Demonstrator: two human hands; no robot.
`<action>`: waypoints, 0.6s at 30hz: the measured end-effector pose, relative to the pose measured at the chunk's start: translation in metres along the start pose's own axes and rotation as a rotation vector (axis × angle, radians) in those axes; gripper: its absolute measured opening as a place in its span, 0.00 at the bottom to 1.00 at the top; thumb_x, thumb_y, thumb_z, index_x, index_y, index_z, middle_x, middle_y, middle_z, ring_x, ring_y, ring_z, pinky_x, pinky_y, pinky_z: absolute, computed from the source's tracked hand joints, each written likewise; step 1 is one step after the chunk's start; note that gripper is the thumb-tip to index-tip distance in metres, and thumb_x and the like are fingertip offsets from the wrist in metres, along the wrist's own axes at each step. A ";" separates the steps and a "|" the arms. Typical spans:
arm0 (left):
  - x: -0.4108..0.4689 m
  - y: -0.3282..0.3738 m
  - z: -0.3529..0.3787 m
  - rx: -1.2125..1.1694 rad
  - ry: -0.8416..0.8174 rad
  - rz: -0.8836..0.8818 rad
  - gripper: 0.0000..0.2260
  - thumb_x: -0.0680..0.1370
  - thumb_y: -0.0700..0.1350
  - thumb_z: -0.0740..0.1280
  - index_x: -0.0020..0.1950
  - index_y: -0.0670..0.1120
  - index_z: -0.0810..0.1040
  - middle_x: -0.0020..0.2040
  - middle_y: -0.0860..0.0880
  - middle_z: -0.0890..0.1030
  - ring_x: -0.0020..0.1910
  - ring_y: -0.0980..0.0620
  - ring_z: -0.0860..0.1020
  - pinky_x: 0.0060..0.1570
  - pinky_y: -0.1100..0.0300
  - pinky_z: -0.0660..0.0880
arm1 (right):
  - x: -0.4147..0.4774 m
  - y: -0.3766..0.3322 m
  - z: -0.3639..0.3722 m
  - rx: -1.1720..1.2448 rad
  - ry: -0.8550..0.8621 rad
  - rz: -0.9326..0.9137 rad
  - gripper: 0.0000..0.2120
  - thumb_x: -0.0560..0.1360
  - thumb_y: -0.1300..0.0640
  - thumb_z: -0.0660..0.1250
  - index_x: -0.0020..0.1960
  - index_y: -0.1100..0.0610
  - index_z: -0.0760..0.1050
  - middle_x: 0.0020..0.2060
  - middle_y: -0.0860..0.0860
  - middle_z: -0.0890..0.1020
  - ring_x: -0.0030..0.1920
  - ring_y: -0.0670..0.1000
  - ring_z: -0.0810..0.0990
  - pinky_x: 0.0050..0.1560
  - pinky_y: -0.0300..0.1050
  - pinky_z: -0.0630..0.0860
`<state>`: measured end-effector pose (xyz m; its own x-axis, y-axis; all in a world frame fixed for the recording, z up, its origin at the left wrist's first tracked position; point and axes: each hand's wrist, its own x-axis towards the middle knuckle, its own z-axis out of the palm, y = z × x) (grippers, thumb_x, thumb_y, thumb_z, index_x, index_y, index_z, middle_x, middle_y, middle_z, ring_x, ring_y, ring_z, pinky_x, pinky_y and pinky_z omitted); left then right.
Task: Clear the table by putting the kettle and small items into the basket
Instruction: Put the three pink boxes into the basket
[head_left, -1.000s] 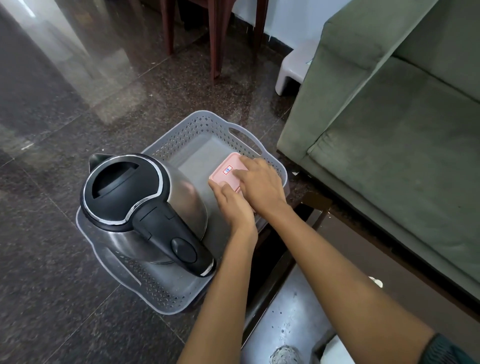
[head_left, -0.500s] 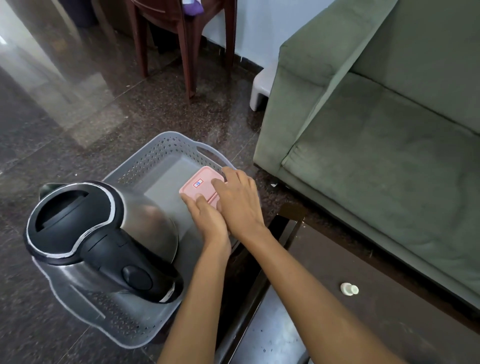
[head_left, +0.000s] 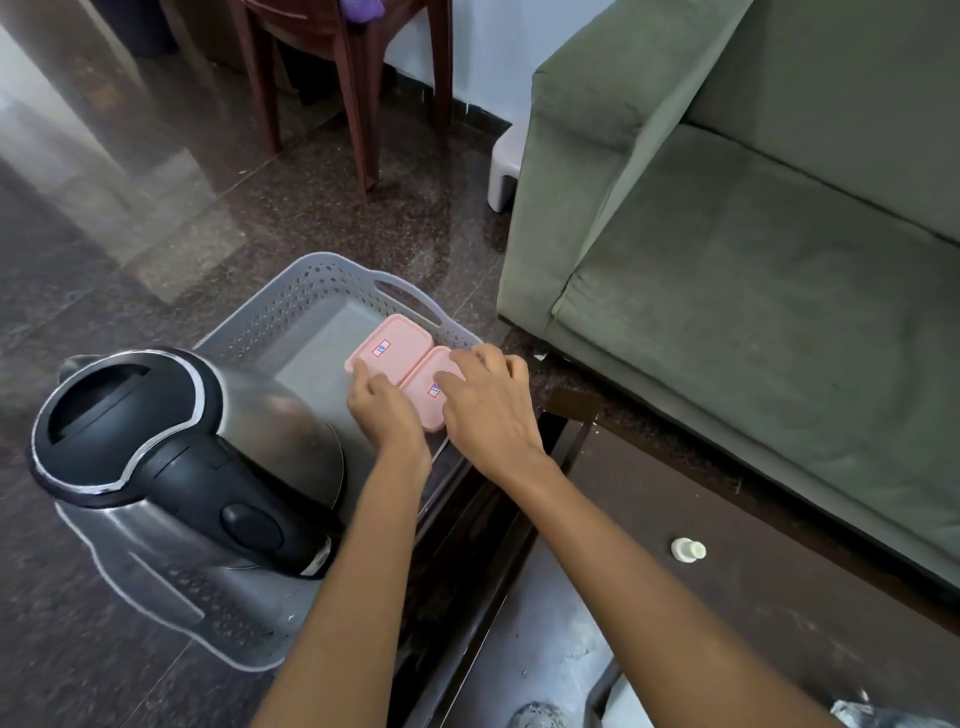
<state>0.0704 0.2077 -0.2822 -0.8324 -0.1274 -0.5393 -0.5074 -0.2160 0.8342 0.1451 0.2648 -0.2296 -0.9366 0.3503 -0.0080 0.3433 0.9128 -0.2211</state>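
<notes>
Right hand (head_left: 488, 410) is draped over the near pink box (head_left: 427, 388), fingers curved round its far edge, gripping it. Left hand (head_left: 387, 415) has bent fingertips against the near corner of the far pink box (head_left: 390, 347), but I cannot tell whether it is pinching or only nudging. Both lidded boxes sit just above the middle of the frame, side by side and touching.

The job here looks like seating them neatly, so slide them flat along the floor of the basket (head_left: 322, 270) and tuck them against its right wall. Keep the lids level and leave the bare grey floor at the far end free for more.

In the basket there are the two pink boxes on the right and the steel kettle (head_left: 171, 447) upright, filling the lower-left end with its black lid closed. What the boxes hold is hidden.

Out on the dark table (head_left: 753, 597) at lower right, a small white cap (head_left: 688, 549) lies alone — by my reading, still to be collected. The green sofa (head_left: 753, 260) fills the upper right.
</notes>
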 end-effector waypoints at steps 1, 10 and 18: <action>0.004 -0.003 0.001 0.046 0.022 0.017 0.20 0.71 0.52 0.54 0.58 0.51 0.77 0.57 0.41 0.80 0.54 0.38 0.79 0.55 0.39 0.75 | 0.002 -0.002 0.002 -0.026 -0.029 -0.022 0.13 0.71 0.58 0.57 0.49 0.56 0.79 0.57 0.55 0.77 0.60 0.60 0.70 0.55 0.54 0.61; -0.001 0.002 -0.004 0.271 0.058 0.084 0.29 0.70 0.54 0.49 0.66 0.43 0.70 0.66 0.42 0.74 0.61 0.37 0.74 0.61 0.39 0.70 | 0.013 -0.010 0.005 -0.031 -0.088 0.011 0.12 0.72 0.50 0.63 0.52 0.55 0.75 0.63 0.54 0.71 0.61 0.58 0.67 0.59 0.54 0.59; -0.016 0.003 -0.010 0.412 -0.028 0.185 0.20 0.79 0.45 0.51 0.69 0.41 0.67 0.69 0.41 0.70 0.66 0.41 0.70 0.67 0.49 0.65 | 0.006 -0.013 0.011 0.037 -0.039 0.100 0.11 0.76 0.55 0.59 0.56 0.54 0.75 0.67 0.54 0.68 0.67 0.57 0.64 0.67 0.59 0.55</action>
<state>0.0845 0.1996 -0.2727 -0.9203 -0.1001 -0.3783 -0.3911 0.2119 0.8956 0.1342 0.2524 -0.2370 -0.9001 0.4301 -0.0693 0.4329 0.8652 -0.2529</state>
